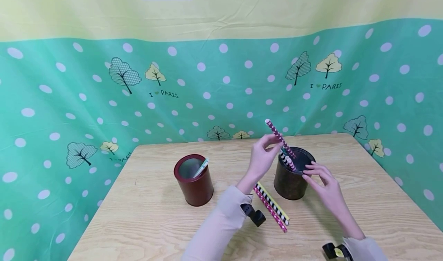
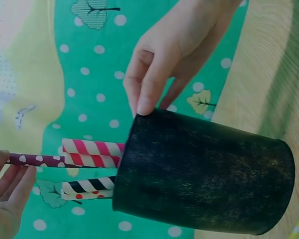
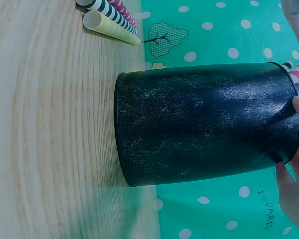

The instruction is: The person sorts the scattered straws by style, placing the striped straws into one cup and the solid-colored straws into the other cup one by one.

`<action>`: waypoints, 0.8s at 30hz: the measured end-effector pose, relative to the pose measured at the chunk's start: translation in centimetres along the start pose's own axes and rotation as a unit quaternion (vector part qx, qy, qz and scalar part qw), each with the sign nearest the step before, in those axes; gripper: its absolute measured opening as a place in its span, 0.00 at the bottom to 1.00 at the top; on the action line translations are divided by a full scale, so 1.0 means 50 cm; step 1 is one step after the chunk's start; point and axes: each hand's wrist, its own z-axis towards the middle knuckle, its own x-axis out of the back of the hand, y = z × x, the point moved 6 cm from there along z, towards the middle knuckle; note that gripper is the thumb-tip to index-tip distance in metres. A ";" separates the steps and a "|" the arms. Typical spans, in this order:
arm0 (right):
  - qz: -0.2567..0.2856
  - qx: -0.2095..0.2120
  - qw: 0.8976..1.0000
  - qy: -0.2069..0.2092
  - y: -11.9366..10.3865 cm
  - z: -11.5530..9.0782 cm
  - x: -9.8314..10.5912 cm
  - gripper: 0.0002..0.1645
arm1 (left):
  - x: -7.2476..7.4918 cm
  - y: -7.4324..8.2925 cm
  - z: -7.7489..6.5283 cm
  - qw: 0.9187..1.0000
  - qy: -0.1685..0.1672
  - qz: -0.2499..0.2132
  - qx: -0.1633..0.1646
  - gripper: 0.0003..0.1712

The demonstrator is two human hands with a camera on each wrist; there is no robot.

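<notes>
My left hand [image 1: 260, 159] pinches a purple paper straw [image 1: 272, 127] with pale dots, which stands tilted with its lower end in the mouth of a dark can [image 1: 290, 184]. My right hand [image 1: 326, 188] grips that can's rim on the near right side, thumb and fingers at the edge. Other straws stick out of the can; the left wrist view shows pink-striped straws [image 2: 89, 146], a black-striped straw [image 2: 89, 185] and a red-dotted one [image 2: 92, 195]. Their lower parts are hidden inside.
A dark red can [image 1: 196, 189] stands at the left, a pale blue-green straw [image 1: 201, 168] leaning in it. Between the cans lie a yellow straw [image 1: 278, 206], a black-striped straw [image 1: 271, 204] and a pink dotted straw [image 1: 271, 210] on the wooden table [image 1: 138, 214]. A patterned cloth hangs behind.
</notes>
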 end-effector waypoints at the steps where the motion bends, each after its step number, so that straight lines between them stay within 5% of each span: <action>1: 0.003 0.000 1.000 -0.001 -0.003 0.000 0.000 0.11 | -0.001 -0.002 0.000 1.000 -0.002 0.004 0.000 0.12; 10: -0.018 -0.004 1.000 0.021 0.101 0.000 -0.007 0.12 | 0.010 -0.016 -0.005 1.000 -0.015 0.023 -0.009 0.14; 24: -0.012 -0.007 1.000 0.020 0.089 -0.001 -0.002 0.12 | 0.054 -0.070 -0.047 0.996 -0.051 0.056 0.050 0.13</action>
